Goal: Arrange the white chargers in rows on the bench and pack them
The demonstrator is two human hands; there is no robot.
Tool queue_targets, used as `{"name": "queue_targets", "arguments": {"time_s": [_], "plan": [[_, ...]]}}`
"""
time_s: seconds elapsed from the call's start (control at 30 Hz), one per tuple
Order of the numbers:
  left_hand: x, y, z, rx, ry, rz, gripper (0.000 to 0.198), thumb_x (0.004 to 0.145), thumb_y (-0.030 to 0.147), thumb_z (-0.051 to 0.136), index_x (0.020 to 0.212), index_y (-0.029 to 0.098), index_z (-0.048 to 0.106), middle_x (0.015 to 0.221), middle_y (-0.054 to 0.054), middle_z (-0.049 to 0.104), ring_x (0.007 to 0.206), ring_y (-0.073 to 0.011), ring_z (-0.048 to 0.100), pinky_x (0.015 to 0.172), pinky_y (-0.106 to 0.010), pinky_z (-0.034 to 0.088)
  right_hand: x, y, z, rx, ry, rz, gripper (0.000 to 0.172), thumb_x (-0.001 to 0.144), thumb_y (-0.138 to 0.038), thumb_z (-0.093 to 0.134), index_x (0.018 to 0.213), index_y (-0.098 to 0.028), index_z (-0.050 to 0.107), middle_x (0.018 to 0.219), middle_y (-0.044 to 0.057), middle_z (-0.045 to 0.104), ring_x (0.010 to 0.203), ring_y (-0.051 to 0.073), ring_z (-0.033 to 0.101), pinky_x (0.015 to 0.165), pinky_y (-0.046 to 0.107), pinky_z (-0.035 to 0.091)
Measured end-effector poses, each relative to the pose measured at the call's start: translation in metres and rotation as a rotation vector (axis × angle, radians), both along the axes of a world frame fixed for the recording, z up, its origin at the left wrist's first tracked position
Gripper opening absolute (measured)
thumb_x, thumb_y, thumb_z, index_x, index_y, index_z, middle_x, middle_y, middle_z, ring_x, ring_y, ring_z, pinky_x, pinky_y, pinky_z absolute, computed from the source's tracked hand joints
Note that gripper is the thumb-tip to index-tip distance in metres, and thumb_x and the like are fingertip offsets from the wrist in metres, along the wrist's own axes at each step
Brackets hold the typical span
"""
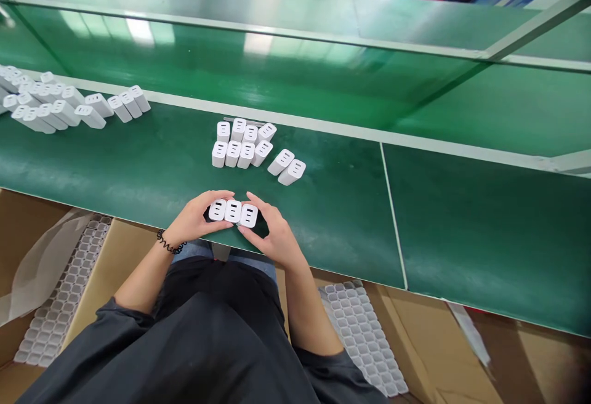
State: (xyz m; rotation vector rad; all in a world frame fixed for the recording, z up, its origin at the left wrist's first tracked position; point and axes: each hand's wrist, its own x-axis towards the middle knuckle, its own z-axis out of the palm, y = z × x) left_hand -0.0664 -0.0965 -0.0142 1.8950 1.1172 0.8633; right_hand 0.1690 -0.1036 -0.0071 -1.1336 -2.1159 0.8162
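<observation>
Three white charger blocks (233, 212) stand side by side in a row near the front edge of the green table, their port faces turned up. My left hand (199, 214) curves around the left end of the row, thumb below and fingers above. Around the right end, my right hand (272, 231) closes in the same way. Just beyond my hands, a cluster of several white charger blocks (240, 145) stands in two rough rows. Two more charger blocks (287, 167) lean together to the right of that cluster.
A larger group of charger blocks (50, 102) is at the table's far left. A pale ledge (323, 128) runs along the back of the green table (484, 238). Below the front edge are cardboard boxes with white gridded trays (362, 336) on both sides.
</observation>
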Motion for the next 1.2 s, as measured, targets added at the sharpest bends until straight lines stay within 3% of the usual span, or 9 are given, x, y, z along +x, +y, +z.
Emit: {"name": "queue_targets", "arguments": {"time_s": [0.23, 0.4, 0.6, 1.2], "plan": [[0.0005, 0.0011, 0.0020, 0.004, 0.030, -0.039, 0.054, 0.083, 0.044, 0.075, 0.129, 0.021, 0.057, 0.126, -0.009, 0.067, 0.110, -0.0214, 0.066, 0.093, -0.034, 0.054, 0.0003, 0.0005, 0.0000, 0.044, -0.011, 0.028, 0.059, 0.092, -0.031, 0.063, 0.146, -0.027, 0.039, 0.123, 0.008, 0.069, 0.109, 0.026, 0.064, 0.097, 0.047, 0.050], [0.0009, 0.0002, 0.0019, 0.057, 0.021, -0.041, 0.048, 0.083, 0.042, 0.076, 0.123, 0.020, 0.061, 0.117, -0.008, 0.071, 0.103, -0.0188, 0.068, 0.090, -0.030, 0.055, -0.0020, -0.0001, -0.0021, 0.206, 0.003, 0.008, 0.049, 0.089, -0.023, 0.065, 0.136, -0.027, 0.049, 0.118, 0.009, 0.066, 0.104, 0.025, 0.062, 0.089, 0.043, 0.053], [0.0019, -0.0008, 0.0012, 0.076, 0.008, -0.050, 0.048, 0.083, 0.041, 0.076, 0.124, 0.020, 0.061, 0.117, -0.008, 0.071, 0.104, -0.0186, 0.068, 0.092, -0.031, 0.055, -0.0025, -0.0019, -0.0033, 0.391, -0.042, -0.099, 0.050, 0.082, -0.018, 0.066, 0.130, -0.027, 0.055, 0.100, 0.007, 0.059, 0.089, 0.023, 0.057, 0.079, 0.041, 0.052], [0.0025, 0.0006, 0.0033, 0.058, 0.014, -0.058, 0.046, 0.085, 0.044, 0.074, 0.122, 0.020, 0.062, 0.116, -0.008, 0.071, 0.102, -0.0188, 0.069, 0.091, -0.031, 0.056, -0.0028, -0.0014, -0.0038, 0.379, -0.080, -0.121, 0.053, 0.078, -0.017, 0.063, 0.130, -0.026, 0.057, 0.095, 0.005, 0.055, 0.083, 0.021, 0.053, 0.076, 0.040, 0.050]]}}
